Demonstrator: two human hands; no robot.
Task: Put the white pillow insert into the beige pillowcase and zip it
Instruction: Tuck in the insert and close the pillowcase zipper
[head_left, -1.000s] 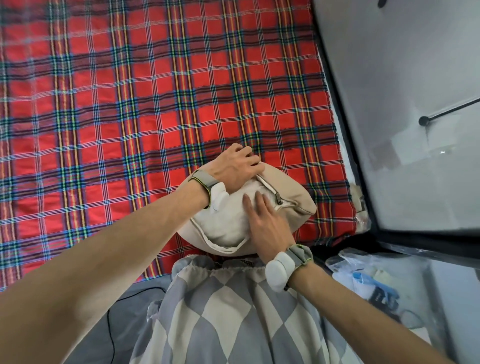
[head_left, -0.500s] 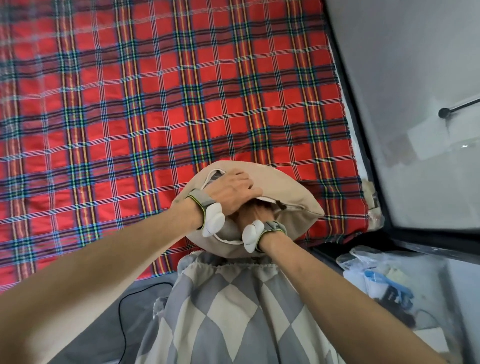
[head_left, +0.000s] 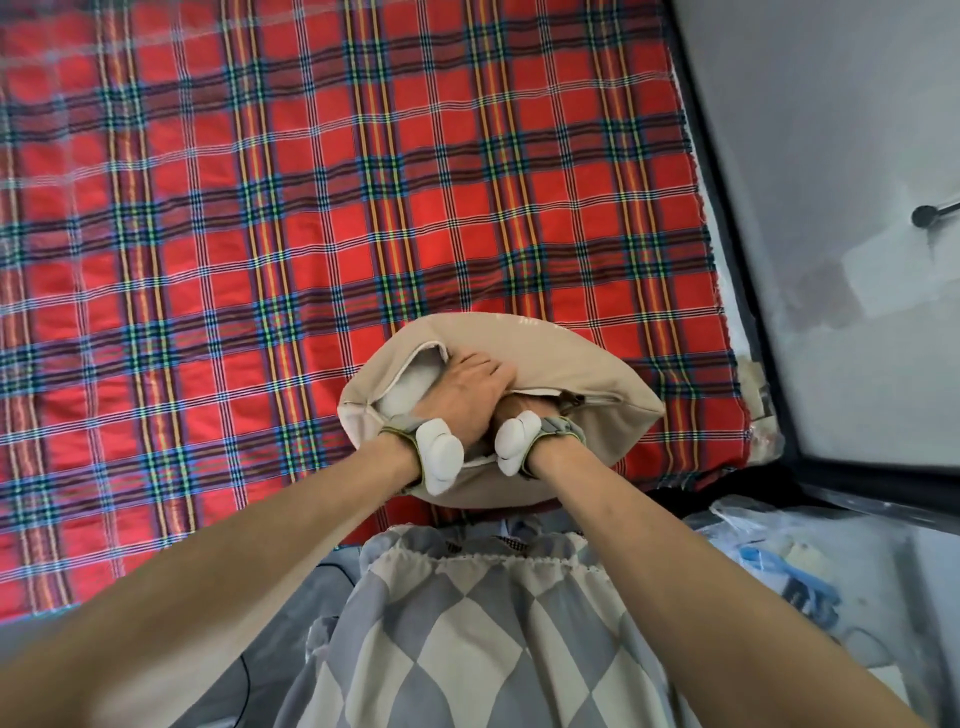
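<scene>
Beige pillowcase (head_left: 571, 364) hides right hand (head_left: 511, 411), fingers unseen; left hand (head_left: 467, 397) fingers clutch its edge; white insert (head_left: 408, 387) peeking.

One beige pillowcase (head_left: 571, 364). One white pillow insert (head_left: 410, 387). Two hands: the left hand (head_left: 467, 397) and the right hand (head_left: 511, 415). Two wrist bands: the left band (head_left: 440, 457) and the right band (head_left: 556, 428). One red checked blanket (head_left: 260, 208). One plastic bag (head_left: 769, 540), near on the right.
</scene>
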